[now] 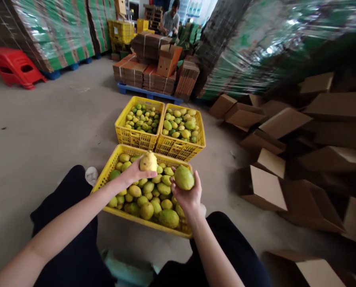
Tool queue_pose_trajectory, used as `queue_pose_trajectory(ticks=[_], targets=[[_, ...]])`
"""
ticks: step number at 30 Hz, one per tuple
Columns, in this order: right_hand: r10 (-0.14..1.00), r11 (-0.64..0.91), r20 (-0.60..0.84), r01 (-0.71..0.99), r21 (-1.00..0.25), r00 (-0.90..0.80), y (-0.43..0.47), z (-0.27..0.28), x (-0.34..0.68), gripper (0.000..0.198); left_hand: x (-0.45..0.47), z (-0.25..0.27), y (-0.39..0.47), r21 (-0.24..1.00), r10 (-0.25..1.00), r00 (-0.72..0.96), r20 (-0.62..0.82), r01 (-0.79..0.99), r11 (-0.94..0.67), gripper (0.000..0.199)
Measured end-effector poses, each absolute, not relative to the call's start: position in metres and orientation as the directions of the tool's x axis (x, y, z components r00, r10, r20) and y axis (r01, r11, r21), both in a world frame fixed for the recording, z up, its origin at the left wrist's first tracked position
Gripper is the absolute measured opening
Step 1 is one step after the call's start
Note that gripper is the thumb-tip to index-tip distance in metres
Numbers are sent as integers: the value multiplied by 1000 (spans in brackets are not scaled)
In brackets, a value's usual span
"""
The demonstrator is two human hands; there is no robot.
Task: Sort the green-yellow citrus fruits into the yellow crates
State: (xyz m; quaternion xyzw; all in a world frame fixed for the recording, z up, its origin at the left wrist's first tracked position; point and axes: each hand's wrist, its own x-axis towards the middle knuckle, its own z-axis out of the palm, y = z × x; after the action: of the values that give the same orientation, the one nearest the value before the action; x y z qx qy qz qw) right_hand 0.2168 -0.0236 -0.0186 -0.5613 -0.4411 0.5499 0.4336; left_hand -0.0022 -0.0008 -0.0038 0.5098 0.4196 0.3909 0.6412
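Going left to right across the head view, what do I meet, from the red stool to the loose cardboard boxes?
Red stool → white shoe → left hand holding a yellow fruit → right hand holding a green fruit → loose cardboard boxes.

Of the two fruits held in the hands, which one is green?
The green fruit is in the right hand; the left hand holds a pale yellow fruit.

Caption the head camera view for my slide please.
Left hand holding a pale yellow citrus fruit, right hand a round green one, above a yellow plastic crate of citrus.
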Motion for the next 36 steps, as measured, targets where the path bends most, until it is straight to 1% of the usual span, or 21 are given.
queue_pose_trajectory(ticks=[2,3,4,6,8,10,12,15,18,21,23,25,27,29,30,33,36], targets=[[962,-268,-266,-22,-963,-54,-28,-11,214,79,-6,6,-1,998,952,299,-68,21,65,67],[967,-250,-249,-15,-968,-62,-30,-7,213,73,-7,10,-1,998,961,275,-22,65,4,66],[979,-196,-197,21,-980,-51,-34,-2,212,67,-8,14,-2,993,968,250,30,104,-58,65],[1000,0,-1,166,-986,-5,-42,7,210,64,-8,21,-4,973,968,215,131,158,-167,64],[975,208,222,324,-923,7,-49,13,208,63,-7,24,-5,953,953,222,206,176,-247,64],[937,322,350,404,-856,-5,-55,17,204,54,-6,24,-7,937,931,259,258,168,-307,64],[917,357,397,406,-841,18,-58,17,198,51,-5,23,-7,920,903,296,310,147,-364,63],[906,370,416,327,-870,81,-57,15,190,59,-5,21,-7,902,869,331,369,99,-421,61],[892,398,439,270,-876,109,-53,11,185,60,-6,19,-6,899,849,350,394,47,-436,59],[872,434,472,245,-867,126,-49,7,184,64,-9,14,-3,911,863,325,387,12,-413,61],[874,431,465,217,-876,142,-46,5,187,66,-10,10,0,932,895,276,351,-11,-362,65],[898,385,410,166,-908,159,-44,6,190,69,-10,5,2,963,929,255,268,-75,-257,69],[940,303,308,57,-951,148,-40,8,192,72,-9,3,4,977,952,270,146,-189,-96,72],[978,187,175,-105,-977,111,-36,10,193,74,-7,3,6,948,958,287,28,-312,66,73],[990,125,110,-187,-974,90,-33,10,193,75,-7,5,6,922,961,278,-12,-369,118,73],[995,2,-35,-375,-927,92,-23,8,186,73,-7,11,8,862,974,216,-65,-479,164,63],[988,-40,-106,-484,-874,109,-12,6,176,62,-5,17,10,842,981,174,-85,-515,164,55]])
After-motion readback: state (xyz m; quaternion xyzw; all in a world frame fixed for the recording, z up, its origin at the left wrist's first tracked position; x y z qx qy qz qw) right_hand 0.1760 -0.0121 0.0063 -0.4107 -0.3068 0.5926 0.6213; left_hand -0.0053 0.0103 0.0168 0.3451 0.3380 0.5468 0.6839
